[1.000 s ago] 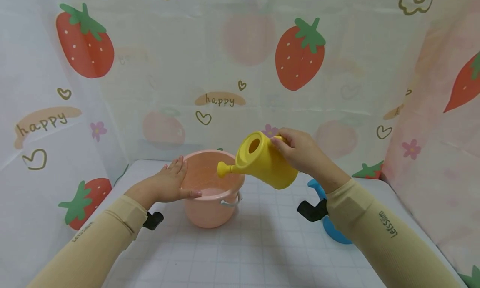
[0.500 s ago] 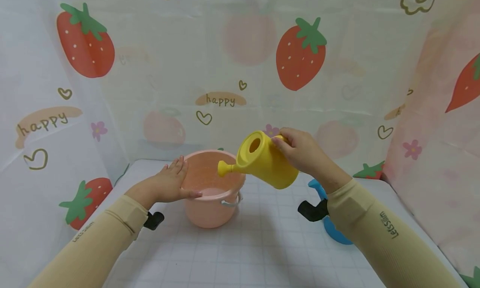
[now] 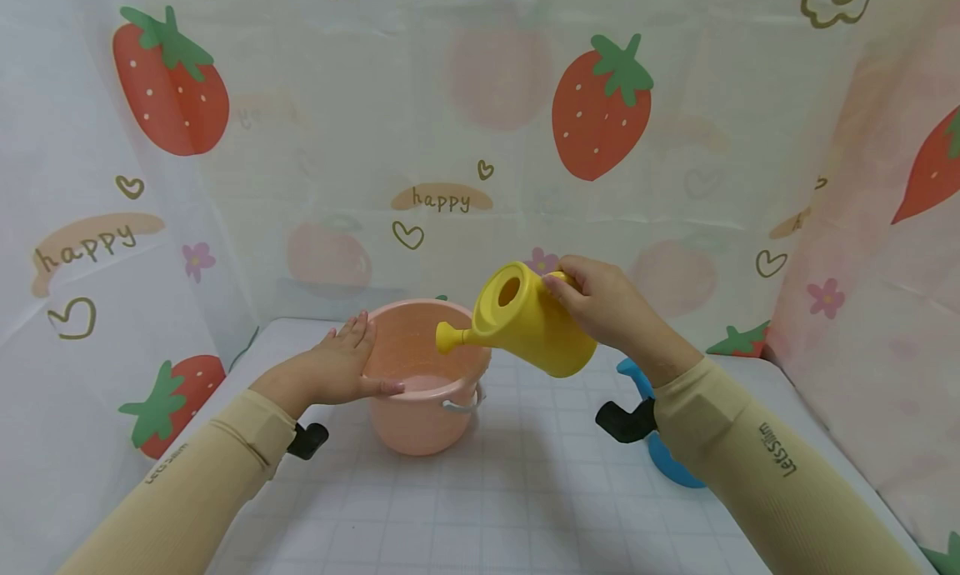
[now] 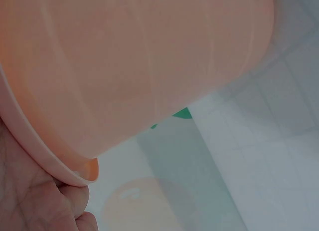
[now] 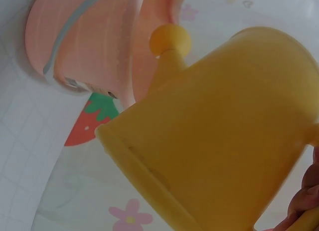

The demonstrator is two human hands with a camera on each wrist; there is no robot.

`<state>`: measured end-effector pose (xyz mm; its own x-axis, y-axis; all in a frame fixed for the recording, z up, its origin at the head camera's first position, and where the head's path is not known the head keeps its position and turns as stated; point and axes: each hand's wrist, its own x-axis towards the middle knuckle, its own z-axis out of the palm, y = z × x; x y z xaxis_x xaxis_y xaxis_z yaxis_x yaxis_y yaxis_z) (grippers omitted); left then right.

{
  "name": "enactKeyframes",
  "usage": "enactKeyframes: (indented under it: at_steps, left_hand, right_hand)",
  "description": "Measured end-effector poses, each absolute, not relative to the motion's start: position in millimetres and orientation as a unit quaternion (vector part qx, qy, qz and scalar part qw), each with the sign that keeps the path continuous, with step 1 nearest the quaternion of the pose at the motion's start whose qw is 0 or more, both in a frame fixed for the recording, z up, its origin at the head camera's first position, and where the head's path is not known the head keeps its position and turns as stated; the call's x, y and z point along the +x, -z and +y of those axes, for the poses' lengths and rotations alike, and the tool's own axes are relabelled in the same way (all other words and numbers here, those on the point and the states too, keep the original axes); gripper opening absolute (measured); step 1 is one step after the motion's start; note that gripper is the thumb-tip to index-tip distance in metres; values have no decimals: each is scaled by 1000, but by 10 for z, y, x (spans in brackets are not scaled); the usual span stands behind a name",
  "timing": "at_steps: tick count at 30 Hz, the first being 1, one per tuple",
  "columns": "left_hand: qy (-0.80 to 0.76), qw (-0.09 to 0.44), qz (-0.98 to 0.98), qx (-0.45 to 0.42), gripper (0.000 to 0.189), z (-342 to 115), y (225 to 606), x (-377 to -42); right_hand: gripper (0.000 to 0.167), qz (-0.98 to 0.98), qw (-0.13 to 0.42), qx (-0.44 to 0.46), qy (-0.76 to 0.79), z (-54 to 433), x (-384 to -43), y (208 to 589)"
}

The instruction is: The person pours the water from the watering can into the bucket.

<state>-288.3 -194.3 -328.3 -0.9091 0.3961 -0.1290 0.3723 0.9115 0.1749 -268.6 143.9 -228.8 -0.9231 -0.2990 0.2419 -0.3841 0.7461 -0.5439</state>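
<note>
A pink bucket [image 3: 420,425] stands upright on the table, its grey handle [image 3: 463,405] hanging down at the right. My left hand [image 3: 330,371] rests with straight, spread fingers on the bucket's left rim; in the left wrist view the palm [image 4: 27,191] touches the rim's edge. My right hand [image 3: 603,304] grips the handle of a yellow watering can [image 3: 536,333], held in the air right of the bucket. The can is tilted, with its spout head [image 3: 448,337] over the bucket's opening. In the right wrist view, fingers [image 5: 304,196] curl round the can's handle.
A blue object with a spout-like part [image 3: 677,462] stands on the table at the right, mostly hidden behind my right forearm. The white gridded table [image 3: 450,517] is enclosed by hanging sheets [image 3: 465,83] printed with strawberries.
</note>
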Motion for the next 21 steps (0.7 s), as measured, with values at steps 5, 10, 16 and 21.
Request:
enactKeyframes:
  at_steps: [5, 10, 16, 21]
  left_hand:
    - [-75, 83, 974, 196, 121, -1938, 3266, -2868]
    - [-75, 82, 974, 195, 121, -1938, 3276, -2875]
    - [-76, 81, 975, 194, 122, -1934, 3285, -2881]
    - [-77, 79, 975, 193, 122, -1938, 3297, -2889]
  right_hand:
    - [28, -932, 69, 184, -305, 1432, -2679, 2279]
    - [28, -932, 71, 190, -301, 1426, -2674, 2276]
    - [27, -931, 77, 197, -298, 1424, -2679, 2277]
    - [27, -931, 79, 199, -297, 1420, -2685, 2271]
